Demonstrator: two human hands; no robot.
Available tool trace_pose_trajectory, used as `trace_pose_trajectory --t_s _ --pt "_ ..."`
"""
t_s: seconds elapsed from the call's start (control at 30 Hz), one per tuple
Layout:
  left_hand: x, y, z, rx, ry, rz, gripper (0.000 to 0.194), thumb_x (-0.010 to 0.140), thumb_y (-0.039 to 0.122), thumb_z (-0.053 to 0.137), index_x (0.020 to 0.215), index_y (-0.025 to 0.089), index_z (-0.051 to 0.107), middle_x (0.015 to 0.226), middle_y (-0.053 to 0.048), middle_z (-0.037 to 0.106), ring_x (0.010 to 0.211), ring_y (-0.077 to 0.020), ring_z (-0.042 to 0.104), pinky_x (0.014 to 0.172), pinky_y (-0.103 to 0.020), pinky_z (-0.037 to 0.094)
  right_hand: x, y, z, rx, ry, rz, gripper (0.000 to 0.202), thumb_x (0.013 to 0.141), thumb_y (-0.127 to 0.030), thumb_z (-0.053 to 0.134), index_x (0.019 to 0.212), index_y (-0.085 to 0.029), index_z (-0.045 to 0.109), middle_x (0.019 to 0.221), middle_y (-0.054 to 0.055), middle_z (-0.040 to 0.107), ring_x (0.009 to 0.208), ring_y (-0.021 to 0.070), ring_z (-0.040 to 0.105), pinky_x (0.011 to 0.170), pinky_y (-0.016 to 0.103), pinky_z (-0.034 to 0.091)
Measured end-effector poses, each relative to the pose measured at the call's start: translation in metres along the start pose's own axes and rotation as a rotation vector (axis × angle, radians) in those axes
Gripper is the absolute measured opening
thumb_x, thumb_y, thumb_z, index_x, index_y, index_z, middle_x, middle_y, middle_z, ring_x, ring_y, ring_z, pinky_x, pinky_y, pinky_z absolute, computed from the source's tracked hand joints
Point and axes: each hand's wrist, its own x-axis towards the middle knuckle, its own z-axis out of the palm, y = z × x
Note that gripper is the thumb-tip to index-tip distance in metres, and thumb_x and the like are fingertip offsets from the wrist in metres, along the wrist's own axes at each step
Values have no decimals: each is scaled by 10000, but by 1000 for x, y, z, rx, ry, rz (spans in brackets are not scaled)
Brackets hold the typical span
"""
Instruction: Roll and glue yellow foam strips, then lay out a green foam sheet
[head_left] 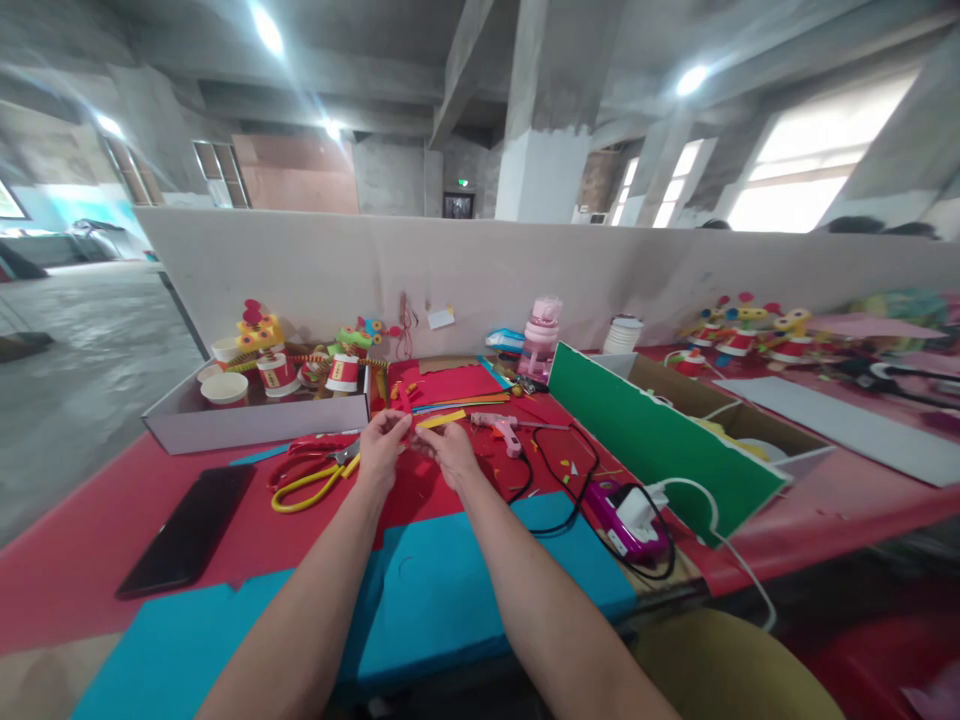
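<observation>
Both my hands are held out over the red table covering [420,505]. My left hand [384,447] has its fingers bent together in a pinch; whatever it grips is too small to name. Close beside it, my right hand [448,450] has its thumb and fingers closed on a yellow strip [442,419] that sticks out above the fingers. A pink glue gun [498,430] lies just right of my right hand. Scissors with yellow handles [307,492] and a red-handled tool [300,455] are left of my left hand.
A white box [255,428] with paper-cup figures stands back left, near a black phone-like slab [187,530]. Blue sheets [435,590] line the front edge. At right are a green-sided box [660,440], a purple power strip [626,525] and loose black cables.
</observation>
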Motion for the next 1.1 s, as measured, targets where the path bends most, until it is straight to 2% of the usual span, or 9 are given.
trace_pose_trajectory --t_s 0.13,0.27,0.33,0.47,0.57,0.7,0.93,1.1 --pt "2 3 -3 -40 26 -100 366 565 439 791 733 153 639 645 -1 631 562 -89 535 573 -215 416 3 0 0 -18 94 -93 233 563 -299 776 699 -153 656 617 -5 666 570 141 627 664 300 535" --pt "0 2 -3 46 -74 -189 401 514 394 831 783 143 673 693 -23 666 601 -109 577 584 -219 427 5 2 -1 -43 119 -170 219 594 -309 753 720 -160 655 628 5 684 559 154 635 645 302 531" --pt "-1 -1 -2 77 -118 -171 417 497 377 842 799 135 684 726 -40 684 643 -129 604 619 -234 447 5 3 -1 -53 90 -169 227 604 -328 748 724 -155 662 650 21 698 576 164 647 661 312 534" --pt "-1 -5 -3 114 -96 -112 379 507 382 831 755 135 686 704 -41 684 653 -148 616 644 -256 464 6 4 -4 -74 81 -109 248 576 -341 759 714 -152 679 645 23 701 577 163 647 684 319 539" --pt "1 -7 -4 151 -91 -120 357 533 394 814 747 135 694 670 -34 674 623 -141 605 616 -248 454 7 3 -6 -102 98 -74 238 558 -333 766 679 -147 680 615 18 691 556 149 631 687 312 537" --pt "1 -8 -3 90 -108 -144 370 513 387 826 745 133 690 671 -42 678 623 -136 605 628 -250 454 6 2 -6 -101 100 -107 224 577 -341 750 661 -147 676 611 20 689 565 153 631 672 307 531" --pt "1 -6 -2 137 -40 -96 319 531 388 805 675 136 671 554 -2 599 523 -98 516 523 -215 385 4 0 -2 -190 187 -129 225 612 -356 727 656 -139 682 549 11 657 519 134 593 616 274 516" --pt "3 -1 -4 143 5 -90 317 517 379 805 652 132 660 526 14 561 498 -77 459 479 -193 338 7 -7 -9 -181 272 -188 266 623 -401 722 635 -151 633 541 5 640 515 128 589 588 259 508"
